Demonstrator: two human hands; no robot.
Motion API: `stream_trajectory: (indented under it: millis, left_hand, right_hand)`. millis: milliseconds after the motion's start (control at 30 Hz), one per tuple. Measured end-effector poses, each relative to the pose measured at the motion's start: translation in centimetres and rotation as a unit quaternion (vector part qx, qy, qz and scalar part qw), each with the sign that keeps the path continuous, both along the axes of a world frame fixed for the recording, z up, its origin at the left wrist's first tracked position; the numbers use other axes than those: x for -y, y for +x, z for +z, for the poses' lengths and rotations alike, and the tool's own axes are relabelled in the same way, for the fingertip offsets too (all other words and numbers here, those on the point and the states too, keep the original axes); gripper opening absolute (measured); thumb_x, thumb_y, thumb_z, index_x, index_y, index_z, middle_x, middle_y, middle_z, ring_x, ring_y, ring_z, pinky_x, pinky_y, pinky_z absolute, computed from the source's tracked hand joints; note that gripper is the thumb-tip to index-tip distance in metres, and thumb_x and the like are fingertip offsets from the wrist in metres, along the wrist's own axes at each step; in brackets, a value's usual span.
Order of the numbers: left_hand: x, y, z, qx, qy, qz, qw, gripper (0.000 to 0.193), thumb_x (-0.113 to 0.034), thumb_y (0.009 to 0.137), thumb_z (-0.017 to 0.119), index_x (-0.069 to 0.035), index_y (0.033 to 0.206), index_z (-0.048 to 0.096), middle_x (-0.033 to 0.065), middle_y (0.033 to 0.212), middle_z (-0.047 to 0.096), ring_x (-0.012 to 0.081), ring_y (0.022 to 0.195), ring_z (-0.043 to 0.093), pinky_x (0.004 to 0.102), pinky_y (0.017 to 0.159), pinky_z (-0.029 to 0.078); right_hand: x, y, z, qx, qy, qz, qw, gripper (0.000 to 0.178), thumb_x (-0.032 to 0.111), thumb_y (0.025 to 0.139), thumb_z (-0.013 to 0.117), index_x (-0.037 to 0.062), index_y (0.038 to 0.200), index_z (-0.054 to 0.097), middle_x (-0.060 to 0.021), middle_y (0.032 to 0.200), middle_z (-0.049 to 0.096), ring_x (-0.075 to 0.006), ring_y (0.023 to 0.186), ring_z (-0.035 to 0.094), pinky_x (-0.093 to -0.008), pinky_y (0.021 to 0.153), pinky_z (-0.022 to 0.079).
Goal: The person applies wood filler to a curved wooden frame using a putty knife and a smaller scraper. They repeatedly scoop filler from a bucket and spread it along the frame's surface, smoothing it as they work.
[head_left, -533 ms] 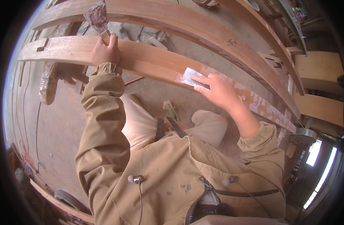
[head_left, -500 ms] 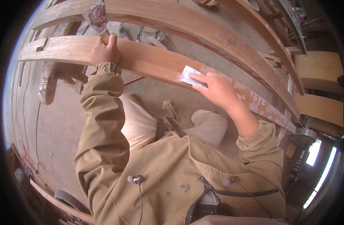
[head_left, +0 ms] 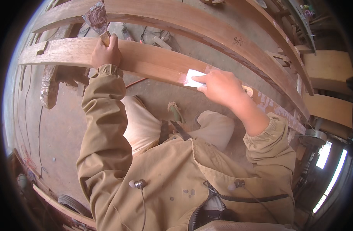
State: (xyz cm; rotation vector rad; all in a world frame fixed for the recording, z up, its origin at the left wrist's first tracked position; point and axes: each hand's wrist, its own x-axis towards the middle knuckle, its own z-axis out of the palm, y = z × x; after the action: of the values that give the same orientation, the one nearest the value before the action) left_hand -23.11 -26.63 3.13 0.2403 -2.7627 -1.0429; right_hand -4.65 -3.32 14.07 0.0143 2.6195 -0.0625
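The right hand (head_left: 218,86) presses a white sanding pad (head_left: 192,79) flat on the curved wooden beam (head_left: 145,61). The left hand (head_left: 105,54) grips the beam's top edge tight. It looks like sanding; next, rub along the wood.

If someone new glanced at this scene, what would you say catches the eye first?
First the long curved wooden beam arching across the upper middle of the view. The right hand presses a small white pad flat on its face, while the left hand grips the beam's upper edge farther left. Behind it, a second curved beam sweeps across the top, above a dusty concrete floor.
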Motion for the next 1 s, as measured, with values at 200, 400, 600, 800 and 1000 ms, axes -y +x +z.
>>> stream_trajectory:
  millis: [200,400,600,800,1000]
  left_hand:
    - [0.1,0.3,0.1,0.011,-0.004,-0.003,1.000,0.057,-0.058,0.079,0.048,-0.008,0.098,0.067,0.0214,0.091,0.065,0.0383,0.090,0.060,0.0441,0.078,0.045]
    - [-0.2,0.2,0.1,-0.002,0.002,-0.002,1.000,0.046,-0.051,0.078,0.048,-0.012,0.094,0.066,0.0177,0.088,0.065,0.0371,0.087,0.061,0.0441,0.076,0.045]
    - [0.8,0.1,-0.8,-0.072,-0.112,-0.075,0.988,0.050,-0.054,0.078,0.048,-0.010,0.095,0.066,0.0193,0.090,0.064,0.0377,0.088,0.060,0.0443,0.076,0.045]
    - [0.2,0.0,0.0,0.006,-0.013,-0.008,1.000,0.059,-0.059,0.080,0.047,-0.006,0.097,0.065,0.0233,0.093,0.063,0.0405,0.090,0.058,0.0457,0.077,0.044]
    - [0.0,0.3,0.3,-0.002,0.010,-0.010,1.000,0.057,-0.058,0.081,0.047,-0.006,0.097,0.065,0.0227,0.092,0.063,0.0393,0.091,0.059,0.0449,0.078,0.044]
  right_hand:
    - [-4.9,0.2,-0.7,-0.017,-0.088,-0.099,0.991,0.034,0.027,0.079,0.061,0.0259,0.113,0.065,-0.0132,0.094,0.066,-0.0275,0.094,0.062,-0.0403,0.080,0.049]
    - [-5.3,-0.1,-5.4,-0.144,-0.190,-0.149,0.960,0.033,0.035,0.082,0.061,0.0307,0.115,0.063,-0.0110,0.075,0.056,-0.0298,0.072,0.057,-0.0406,0.068,0.046]
    - [-5.5,0.5,-6.4,-0.148,-0.138,-0.134,0.970,0.030,0.034,0.083,0.061,0.0346,0.113,0.063,-0.0095,0.073,0.055,-0.0285,0.072,0.058,-0.0399,0.068,0.047]
    - [-4.8,-1.9,-2.7,-0.101,-0.037,-0.065,0.992,0.029,0.031,0.083,0.061,0.0289,0.111,0.065,-0.0092,0.088,0.064,-0.0287,0.085,0.061,-0.0393,0.074,0.049]
    - [-4.3,-3.3,-1.3,-0.018,-0.007,-0.058,0.998,0.029,0.028,0.082,0.061,0.0268,0.111,0.065,-0.0099,0.101,0.066,-0.0277,0.095,0.061,-0.0387,0.081,0.049]
